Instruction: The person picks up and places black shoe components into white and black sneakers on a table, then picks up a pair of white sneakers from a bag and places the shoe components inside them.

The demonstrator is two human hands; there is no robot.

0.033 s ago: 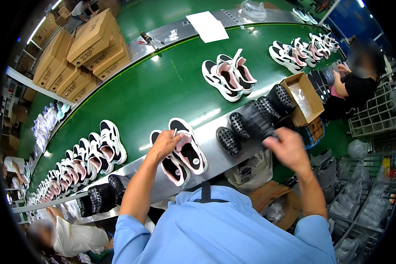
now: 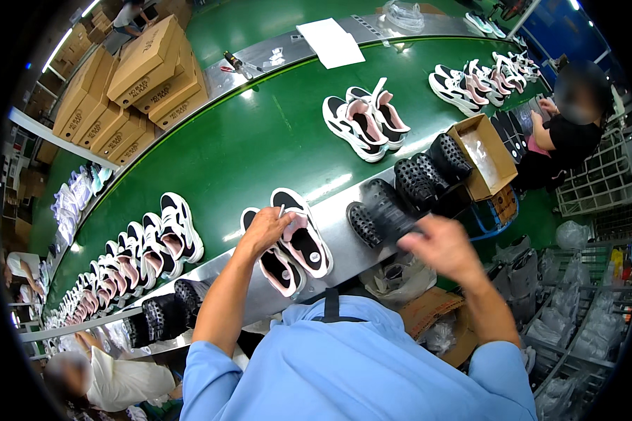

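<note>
A pair of white, black and pink sneakers (image 2: pixel 303 244) sits before me at the belt's near edge. My left hand (image 2: pixel 268 229) is closed at their upper ends, with a white lace end or tab poking up from its fingers. Over the metal ledge, my right hand (image 2: pixel 442 247) grips a black plastic shoe tree (image 2: pixel 390 216), blurred by motion. Beside it stands another knobbly black shoe tree (image 2: pixel 362 226). Several more, such as this black shoe tree (image 2: pixel 414 185), stand to its right.
Another sneaker pair (image 2: pixel 366 123) stands on the green conveyor (image 2: pixel 260 140). Sneakers (image 2: pixel 151 242) line the left; more stand far right. An open carton (image 2: pixel 486 158) borders the ledge. Shoe boxes (image 2: pixel 140 74) are stacked far left. Co-workers sit at right (image 2: pixel 576 133) and lower left (image 2: pixel 119 375).
My right hand has moved left and slightly down with the blurred black shoe tree, uncovering a standing one behind. My left hand stays at the sneakers, which have shifted very slightly right.
</note>
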